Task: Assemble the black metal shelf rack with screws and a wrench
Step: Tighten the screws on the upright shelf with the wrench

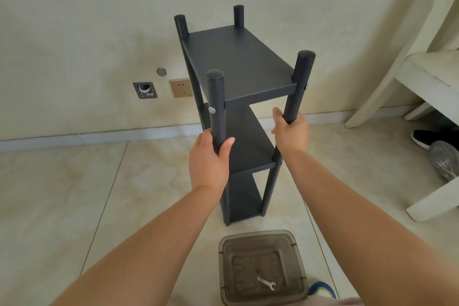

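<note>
The black metal shelf rack (238, 62) stands upright on the tiled floor, with three shelves and four round posts. Silver screw heads show on the near posts, one at the left post (211, 110). My left hand (210, 164) grips the near left post below the top shelf. My right hand (291, 133) grips the near right post at about the same height. A small silver wrench (267, 284) lies inside a translucent brown plastic box (263, 238) on the floor in front of the rack.
A cream wall with a gold socket (180, 87) and an open wall box (145, 90) stands behind the rack. A white wooden frame (422, 77) is at the right, with a black shoe (429, 139) and a clear bag under it.
</note>
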